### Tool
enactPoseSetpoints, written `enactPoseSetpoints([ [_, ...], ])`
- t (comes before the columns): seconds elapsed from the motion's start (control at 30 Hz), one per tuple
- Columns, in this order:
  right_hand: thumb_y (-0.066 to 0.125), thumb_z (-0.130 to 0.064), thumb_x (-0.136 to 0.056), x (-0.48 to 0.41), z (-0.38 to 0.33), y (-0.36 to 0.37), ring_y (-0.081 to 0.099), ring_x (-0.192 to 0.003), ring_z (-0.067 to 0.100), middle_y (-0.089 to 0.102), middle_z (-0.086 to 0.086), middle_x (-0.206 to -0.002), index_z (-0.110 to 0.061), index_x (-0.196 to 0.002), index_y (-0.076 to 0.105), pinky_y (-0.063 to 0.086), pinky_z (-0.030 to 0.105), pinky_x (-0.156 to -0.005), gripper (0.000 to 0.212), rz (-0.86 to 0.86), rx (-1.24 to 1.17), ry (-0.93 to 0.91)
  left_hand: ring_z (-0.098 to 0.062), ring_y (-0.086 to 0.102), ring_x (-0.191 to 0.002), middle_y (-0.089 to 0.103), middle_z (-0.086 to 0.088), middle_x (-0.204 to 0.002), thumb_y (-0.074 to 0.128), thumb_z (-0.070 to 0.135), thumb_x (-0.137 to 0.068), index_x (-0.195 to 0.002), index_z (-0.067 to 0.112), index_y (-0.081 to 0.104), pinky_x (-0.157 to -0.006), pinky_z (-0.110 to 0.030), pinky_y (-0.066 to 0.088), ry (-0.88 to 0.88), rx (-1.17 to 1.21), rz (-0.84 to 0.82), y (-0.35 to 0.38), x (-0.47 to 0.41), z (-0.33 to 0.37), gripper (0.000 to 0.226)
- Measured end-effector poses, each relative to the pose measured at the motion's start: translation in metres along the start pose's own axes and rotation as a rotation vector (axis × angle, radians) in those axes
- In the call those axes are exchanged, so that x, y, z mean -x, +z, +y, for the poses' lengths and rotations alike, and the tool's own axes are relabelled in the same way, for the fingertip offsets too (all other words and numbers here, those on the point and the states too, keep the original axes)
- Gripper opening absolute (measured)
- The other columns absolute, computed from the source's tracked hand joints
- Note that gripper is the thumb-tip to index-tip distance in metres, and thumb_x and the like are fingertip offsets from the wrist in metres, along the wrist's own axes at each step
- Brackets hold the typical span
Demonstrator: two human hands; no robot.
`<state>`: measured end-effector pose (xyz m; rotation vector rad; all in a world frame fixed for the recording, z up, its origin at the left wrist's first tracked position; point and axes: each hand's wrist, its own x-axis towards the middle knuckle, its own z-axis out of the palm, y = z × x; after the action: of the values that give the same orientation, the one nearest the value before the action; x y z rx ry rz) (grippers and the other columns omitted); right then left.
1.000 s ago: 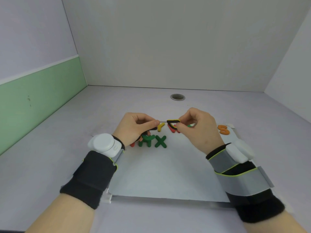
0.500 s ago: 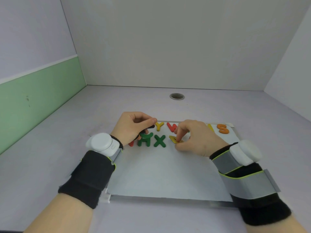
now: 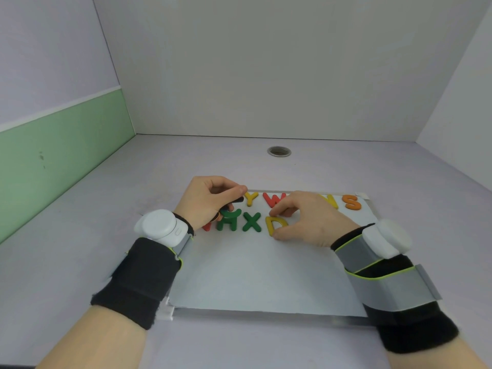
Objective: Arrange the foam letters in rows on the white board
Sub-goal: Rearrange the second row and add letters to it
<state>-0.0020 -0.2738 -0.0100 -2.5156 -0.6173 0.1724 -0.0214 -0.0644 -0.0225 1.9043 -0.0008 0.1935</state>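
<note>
Board: the white rectangular board [image 3: 266, 275] lies flat on the pale lilac table [image 3: 80, 235], long side towards the person.
Far row: yellow foam Y [image 3: 251, 198], red foam W [image 3: 274, 199] and orange foam S [image 3: 352, 202]; the right hand covers the letters between.
Near row: green foam H [image 3: 229, 223], green foam X [image 3: 251, 222], then the yellow foam letter D [image 3: 275, 225] just beside the X.
Right hand [image 3: 311, 221]: forefinger on the D's top edge, thumb against its bottom edge, pinching it flat on the board.
Left hand [image 3: 207, 201]: curled round a small bunch of spare foam letters [image 3: 235, 201], dark faces showing.
Handling: the D is probably very light, soft and squashy. Edge-to-edge pinching suits it, and a hard squeeze may bend it.
Heading: the D reads upright, straight spine left and bow right. Its long axis runs away from the person, square to the row.
</note>
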Motion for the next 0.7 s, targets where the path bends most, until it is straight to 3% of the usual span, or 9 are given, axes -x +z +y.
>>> enactPoseSetpoints([
  [0.2, 0.075, -0.034, -0.07, -0.0023, 0.0013, 0.0031, 0.056, -0.093, 0.014, 0.057, 0.0, -0.103, -0.022, -0.104, 0.066, 0.043, 0.023, -0.076, 0.038, 0.061, 0.03, 0.025, -0.003, 0.057, -0.05, 0.071, 0.012, -0.064, 0.066, 0.035, -0.083, -0.084, 0.019, 0.073, -0.051, -0.031, 0.045, 0.004, -0.017, 0.007, 0.0007, -0.0016, -0.0008, 0.018],
  [0.47, 0.072, -0.03, -0.073, -0.0021, 0.0001, 0.0015, 0.055, -0.09, 0.012, 0.055, -0.002, -0.101, -0.02, -0.109, 0.065, 0.042, 0.023, -0.075, 0.038, 0.049, 0.043, 0.022, -0.002, 0.059, -0.051, 0.072, 0.011, -0.066, 0.063, 0.035, -0.086, -0.085, 0.016, 0.074, -0.057, -0.033, 0.047, 0.002, -0.007, 0.02, 0.0016, -0.0027, -0.0025, 0.022],
  [0.7, 0.073, -0.031, -0.072, -0.0029, 0.0023, 0.0033, 0.056, -0.092, 0.014, 0.056, -0.001, -0.101, -0.021, -0.107, 0.065, 0.041, 0.022, -0.074, 0.037, 0.055, 0.022, 0.031, 0.001, 0.053, -0.04, 0.066, 0.014, -0.052, 0.056, 0.027, -0.092, -0.09, 0.011, 0.071, -0.035, -0.014, 0.036, 0.005, 0.003, 0.025, 0.0038, -0.0007, 0.0013, 0.022],
])
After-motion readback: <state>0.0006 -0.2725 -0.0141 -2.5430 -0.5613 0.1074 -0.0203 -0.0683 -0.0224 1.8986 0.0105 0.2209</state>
